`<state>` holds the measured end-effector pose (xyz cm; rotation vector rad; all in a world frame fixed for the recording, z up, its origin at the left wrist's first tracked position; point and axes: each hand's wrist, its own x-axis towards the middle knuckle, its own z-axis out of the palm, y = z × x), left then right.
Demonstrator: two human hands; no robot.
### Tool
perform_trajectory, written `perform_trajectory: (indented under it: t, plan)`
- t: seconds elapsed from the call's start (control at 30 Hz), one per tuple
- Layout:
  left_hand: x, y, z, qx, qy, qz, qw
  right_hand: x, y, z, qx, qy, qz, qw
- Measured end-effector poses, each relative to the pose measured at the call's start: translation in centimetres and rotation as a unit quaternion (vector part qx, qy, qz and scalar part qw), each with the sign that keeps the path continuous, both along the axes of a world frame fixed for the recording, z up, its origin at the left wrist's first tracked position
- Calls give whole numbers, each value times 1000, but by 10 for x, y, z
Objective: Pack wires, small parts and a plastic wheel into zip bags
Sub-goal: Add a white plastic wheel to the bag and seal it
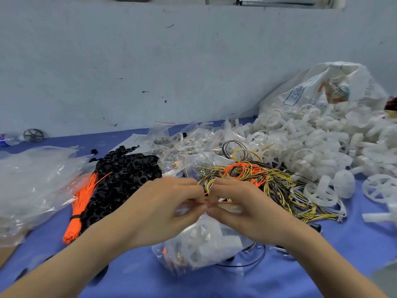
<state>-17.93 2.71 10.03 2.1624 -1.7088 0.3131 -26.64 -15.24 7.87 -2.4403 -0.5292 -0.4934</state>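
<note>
blue table (322,265): both hands pinch zip bag (199,248) top.

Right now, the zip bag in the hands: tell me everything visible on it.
The zip bag is clear, crinkled plastic with a red line along its top edge. It hangs between the hands over the blue table. The left hand and right hand pinch that edge side by side. Inside show a white plastic wheel, orange wire and small metallic parts.

zip bag (199,244): my hands cover its top edge; contents blurred.
left hand (165,203): fingertips blurred.
right hand (240,203): fingertips blurred.
clear bags (32,179): cut off by left edge.
white wheels (322,151): pile runs past right edge.
</note>
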Motion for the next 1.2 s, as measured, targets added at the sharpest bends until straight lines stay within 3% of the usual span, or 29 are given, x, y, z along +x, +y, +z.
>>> perform_trajectory:
  t: [0.43, 0.83, 1.2]
  plan:
    - [11, 5, -1, -13, 55, -61, 997, 1, -11, -1, 22, -2, -8, 1000]
    - [29, 25, -6, -31, 79, -53, 995, 2, -32, -12, 136, 26, -34, 990]
    - [43, 47, -10, -33, 117, -42, 992, -4, -48, -18, 156, 42, -56, 985]
